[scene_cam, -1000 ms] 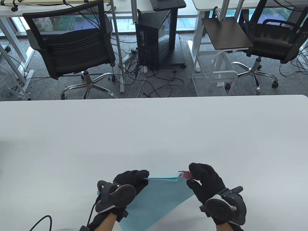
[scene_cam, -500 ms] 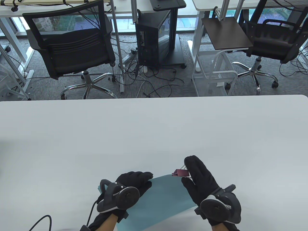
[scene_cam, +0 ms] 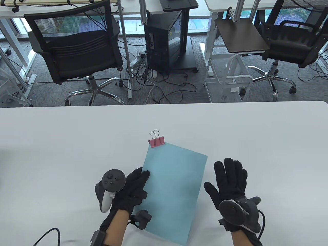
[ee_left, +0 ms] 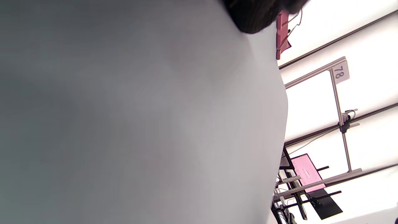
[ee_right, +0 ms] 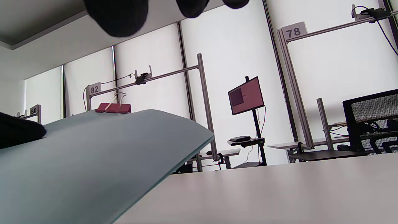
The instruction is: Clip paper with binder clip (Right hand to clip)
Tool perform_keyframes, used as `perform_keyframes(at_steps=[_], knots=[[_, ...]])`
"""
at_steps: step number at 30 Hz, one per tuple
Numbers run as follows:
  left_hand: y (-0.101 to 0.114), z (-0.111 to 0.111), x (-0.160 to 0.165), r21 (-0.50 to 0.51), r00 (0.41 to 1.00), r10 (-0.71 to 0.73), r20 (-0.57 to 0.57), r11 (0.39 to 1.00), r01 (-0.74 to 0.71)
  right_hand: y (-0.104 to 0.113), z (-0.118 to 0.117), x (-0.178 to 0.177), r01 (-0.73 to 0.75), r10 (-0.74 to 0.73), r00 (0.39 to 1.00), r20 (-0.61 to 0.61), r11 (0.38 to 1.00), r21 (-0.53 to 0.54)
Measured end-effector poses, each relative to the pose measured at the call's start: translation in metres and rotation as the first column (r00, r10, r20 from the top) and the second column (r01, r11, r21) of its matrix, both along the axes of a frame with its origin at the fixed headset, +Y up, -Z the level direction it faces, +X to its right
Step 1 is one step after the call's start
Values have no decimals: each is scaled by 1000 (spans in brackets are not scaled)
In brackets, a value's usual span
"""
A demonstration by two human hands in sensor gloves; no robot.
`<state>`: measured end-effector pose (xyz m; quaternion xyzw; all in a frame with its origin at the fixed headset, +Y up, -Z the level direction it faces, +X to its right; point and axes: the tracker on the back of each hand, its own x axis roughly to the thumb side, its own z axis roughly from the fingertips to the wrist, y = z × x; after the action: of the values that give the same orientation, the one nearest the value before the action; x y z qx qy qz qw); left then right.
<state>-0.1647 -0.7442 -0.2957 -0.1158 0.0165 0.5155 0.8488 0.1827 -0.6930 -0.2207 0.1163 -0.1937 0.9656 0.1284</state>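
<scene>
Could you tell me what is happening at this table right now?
A person in sensor gloves is clipping paper. The pink binder clip already sits on the far left corner of the blue paper stack, which lies flat on the white table. The left hand rests on the stack's left edge; the right hand is open beside it, holding nothing.

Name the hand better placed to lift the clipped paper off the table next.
Left. The left hand already rests on the blue paper's left edge, while the right hand lies open on the table beside it. The binder clip sits on the far corner.
</scene>
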Motion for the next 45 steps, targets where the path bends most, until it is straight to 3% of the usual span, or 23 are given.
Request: perform_keyframes(at_steps=[9,21,26,31,34,36,38,39,42,44,45], knots=[[-27,-41,25,-178,995,6,-95,984,-23,-11,-5,4,21,-20,1000,16,998,-62],[-40,-44,22,-225,983,-73,-170,974,33,-16,-8,5,28,-26,999,18,995,-94],[-16,-35,22,-156,977,-154,-146,979,131,-18,-9,7,27,-24,999,23,994,-109],[42,-17,23,82,966,-254,-42,963,257,-18,-9,8,26,-23,999,32,994,-110],[77,3,23,272,925,-378,-33,887,372,-18,-9,10,26,-21,999,42,993,-111],[92,19,22,379,875,-481,-50,802,462,-18,-9,11,26,-21,999,47,993,-114],[99,36,19,461,790,-600,-123,671,581,-18,-9,11,25,-20,999,51,993,-117],[99,42,18,476,749,-645,-154,616,628,-18,-8,11,23,-17,998,52,993,-118],[84,60,14,477,520,-820,-239,368,798,-18,-8,11,12,-5,998,56,993,-120],[67,65,9,445,456,-860,-230,324,835,-20,-8,11,6,1,998,56,992,-126],[58,67,6,429,458,-863,-214,339,837,-20,-9,11,5,2,998,55,991,-132]])
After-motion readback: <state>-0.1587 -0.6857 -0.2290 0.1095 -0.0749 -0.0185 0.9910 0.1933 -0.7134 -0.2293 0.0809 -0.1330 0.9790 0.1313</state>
